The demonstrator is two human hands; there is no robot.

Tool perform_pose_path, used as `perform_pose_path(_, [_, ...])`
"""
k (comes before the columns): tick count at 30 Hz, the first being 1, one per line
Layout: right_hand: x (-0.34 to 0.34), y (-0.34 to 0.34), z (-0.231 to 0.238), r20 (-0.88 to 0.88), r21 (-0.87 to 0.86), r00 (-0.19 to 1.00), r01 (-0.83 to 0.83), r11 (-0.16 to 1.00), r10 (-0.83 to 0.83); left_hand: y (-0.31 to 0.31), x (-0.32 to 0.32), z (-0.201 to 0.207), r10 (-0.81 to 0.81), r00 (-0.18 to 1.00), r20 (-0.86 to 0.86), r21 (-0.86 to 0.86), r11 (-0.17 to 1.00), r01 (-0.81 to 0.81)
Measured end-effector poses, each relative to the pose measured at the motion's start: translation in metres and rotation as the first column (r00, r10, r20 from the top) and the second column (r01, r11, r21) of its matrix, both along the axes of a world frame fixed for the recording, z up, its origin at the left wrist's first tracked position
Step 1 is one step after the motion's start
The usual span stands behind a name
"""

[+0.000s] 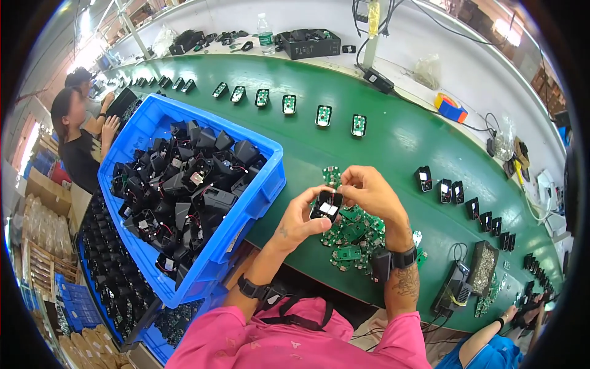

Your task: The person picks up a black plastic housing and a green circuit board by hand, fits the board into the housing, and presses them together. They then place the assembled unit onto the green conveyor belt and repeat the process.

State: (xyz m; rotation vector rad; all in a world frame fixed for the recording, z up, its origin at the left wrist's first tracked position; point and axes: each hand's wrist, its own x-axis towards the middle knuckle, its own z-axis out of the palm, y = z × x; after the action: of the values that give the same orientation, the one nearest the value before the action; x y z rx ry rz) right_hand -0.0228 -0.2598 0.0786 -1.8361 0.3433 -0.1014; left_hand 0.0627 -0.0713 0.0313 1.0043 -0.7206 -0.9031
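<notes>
My left hand (299,220) grips a small black plastic housing (326,206) with white pieces inside, its opening facing up. Just above it, my right hand (364,187) pinches at a green circuit board (332,177) by the housing's far edge. Whether a wire joins the two is too small to tell. A heap of loose green circuit boards (353,237) lies on the green table, under and beside my right wrist. To the left, a big blue crate (270,161) is filled with black housings (206,163), some with thin red wires.
Across the far table (399,147) runs a row of housings with boards (324,115). More black housings (445,190) line the right side. A metal-filled tray (484,267) and a black device (453,288) sit near right. Other people (77,126) work at left and lower right.
</notes>
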Motion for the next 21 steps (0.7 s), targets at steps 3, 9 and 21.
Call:
perform_pose_path(3, [-0.006,-0.003,0.001,0.021,-0.17,0.998,-0.06,0.984,0.065,-0.002,0.002,0.01,0.068,0.993,0.092,0.007,0.998,-0.069])
perform_pose_path(9, [-0.011,-0.004,0.008,0.216,-0.174,0.976,0.031,0.984,0.007,0.007,0.002,0.028,-0.123,0.917,0.379,0.241,0.97,0.03])
perform_pose_path(21, [-0.019,0.0,0.024,0.167,0.742,0.961,0.024,0.67,-0.219,-0.003,-0.019,0.073,0.359,0.289,0.888,-0.137,0.804,-0.578])
